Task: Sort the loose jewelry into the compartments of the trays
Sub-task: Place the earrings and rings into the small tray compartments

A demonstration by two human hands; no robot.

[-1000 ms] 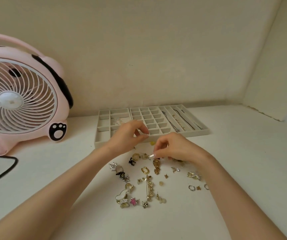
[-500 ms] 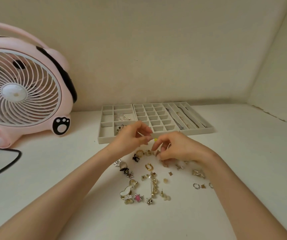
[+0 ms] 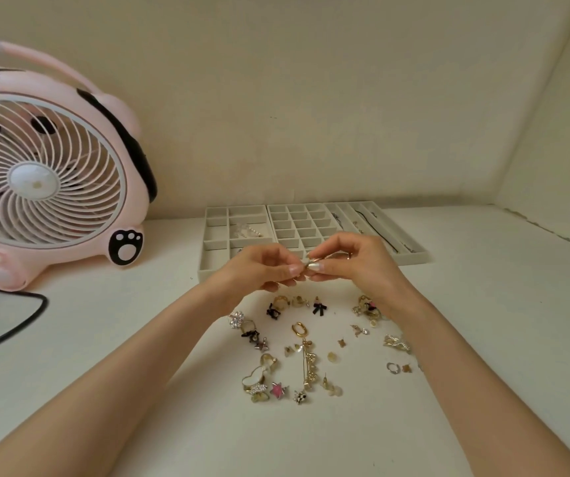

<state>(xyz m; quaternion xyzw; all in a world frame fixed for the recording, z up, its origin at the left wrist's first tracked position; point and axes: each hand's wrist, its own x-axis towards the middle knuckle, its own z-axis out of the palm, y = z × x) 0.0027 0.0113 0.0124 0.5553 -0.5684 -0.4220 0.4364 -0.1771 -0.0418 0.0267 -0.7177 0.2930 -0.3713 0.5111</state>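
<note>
Jewelry [image 3: 310, 360]: small gold and silver pieces

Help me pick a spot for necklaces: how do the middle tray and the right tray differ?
The middle tray is a grid of small square cells; the right tray has long narrow slots. The middle tray's visible cells look empty; the right tray holds chains. Both are pale grey and sit side by side.

At centre frame, the left hand [image 3: 259, 270] and right hand [image 3: 355, 263] meet fingertip to fingertip, pinching a small gold-coloured piece [image 3: 312, 264]. Behind them lie pale grey compartment trays [image 3: 314, 228]; below, scattered gold and silver loose jewelry [image 3: 305, 352] on the white tabletop [image 3: 483, 339]. A pink round fan [image 3: 39, 180] stands upper left.
</note>
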